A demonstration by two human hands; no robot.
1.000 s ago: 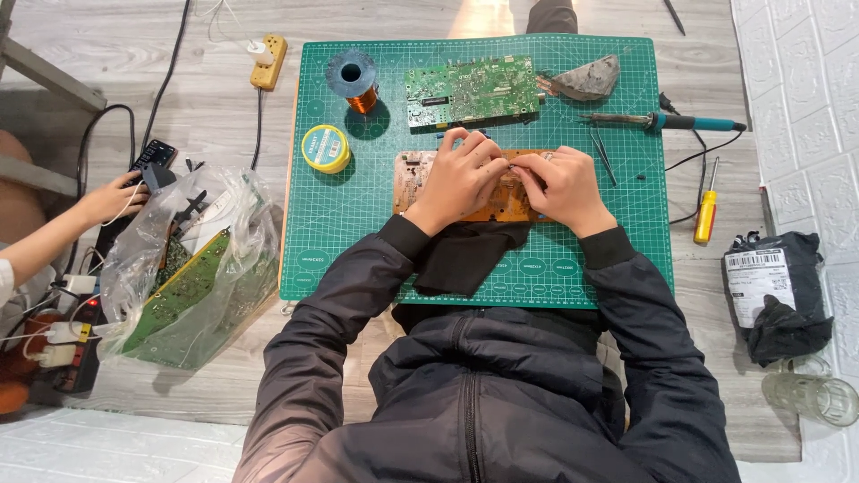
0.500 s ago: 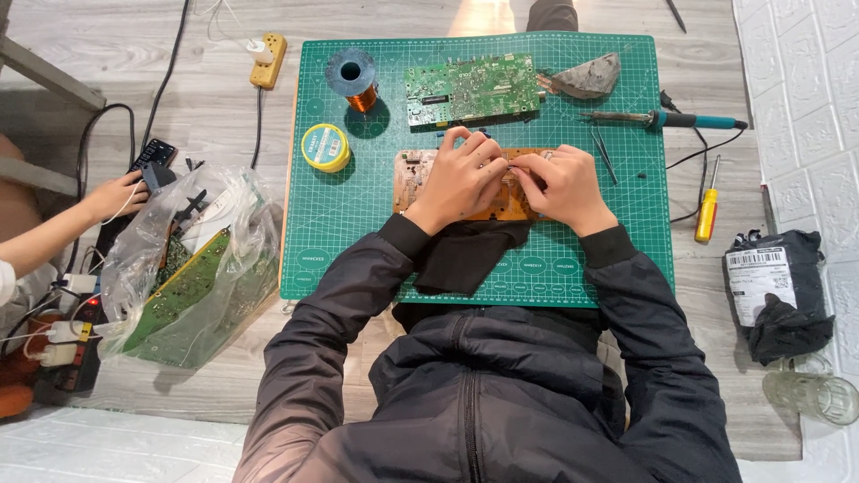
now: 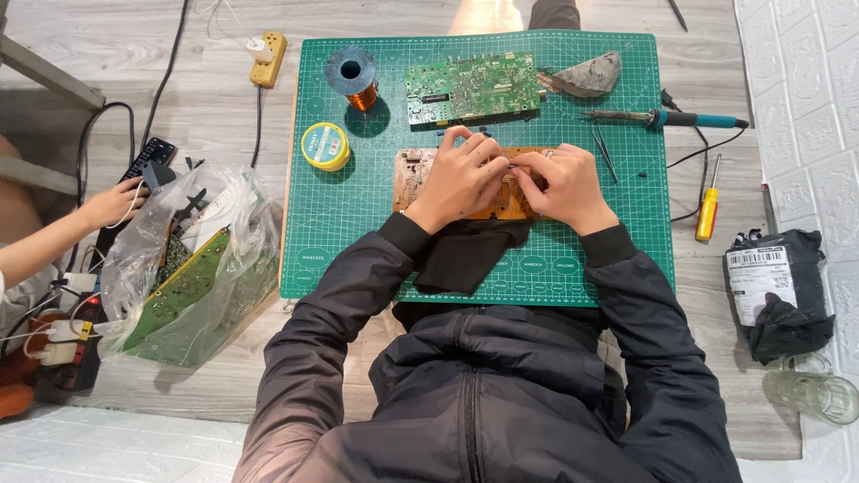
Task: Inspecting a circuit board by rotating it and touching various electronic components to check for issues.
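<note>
- Head view: both hands met over the tan circuit board [image 3: 413, 174], which lay flat near the middle of the green cutting mat [image 3: 358, 241], square in front of the person, likely so both hands could work it at once.
- The left hand [image 3: 461, 174] lay curled on the board's centre, fingers bent down, pressing and steadying it.
- The right hand [image 3: 562, 183] came in from 3 o'clock, fingertips pinched against the left's; what they nipped was too small to tell, perhaps a component or wire.
- Both forearms angled inward from 6 o'clock, wrists low, sleeves resting on the mat and a black cloth [image 3: 465, 255].
- Tools ringed the work within reach: green circuit board [image 3: 472, 88] at 12, copper wire spool [image 3: 353, 76] and yellow tin [image 3: 325, 146] toward 10, soldering iron [image 3: 662, 118] and tweezers [image 3: 604, 152] toward 2.
- Off the mat at 9, another person's hand [image 3: 112, 204] touched a dark remote [image 3: 148, 158] beside a plastic bag [image 3: 192, 268] of boards.
</note>
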